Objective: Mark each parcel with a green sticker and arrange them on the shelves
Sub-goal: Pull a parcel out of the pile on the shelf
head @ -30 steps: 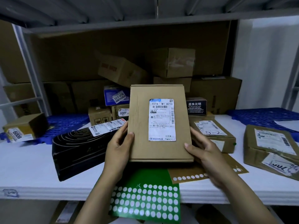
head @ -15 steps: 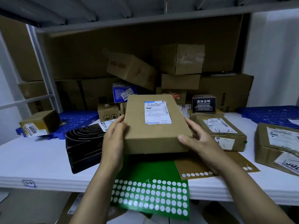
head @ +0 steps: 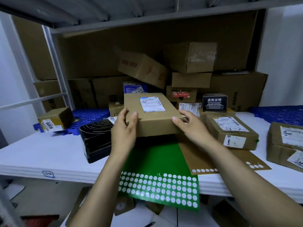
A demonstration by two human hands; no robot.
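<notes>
A flat brown parcel (head: 155,122) with a white shipping label on top lies level above the white shelf (head: 41,154), held from both sides. My left hand (head: 124,131) grips its near left corner, thumb on the top edge. My right hand (head: 190,126) grips the near right corner, thumb on the front face. Below the parcel a green sticker sheet (head: 157,164) lies on the shelf and hangs over its front edge, many of its dots peeled off. A brown sticker sheet (head: 205,158) lies to its right.
A black box (head: 96,138) sits left of the parcel. Two labelled brown parcels (head: 232,133) (head: 285,145) lie to the right. Stacked cartons (head: 190,58) fill the back. Blue pallets (head: 88,115) (head: 278,113) sit at both sides, a small box (head: 54,120) on the left one.
The parcel went from upright with its label facing me to flat with the label facing up, and moved away toward the stacked cartons. Both hands kept hold of it.
</notes>
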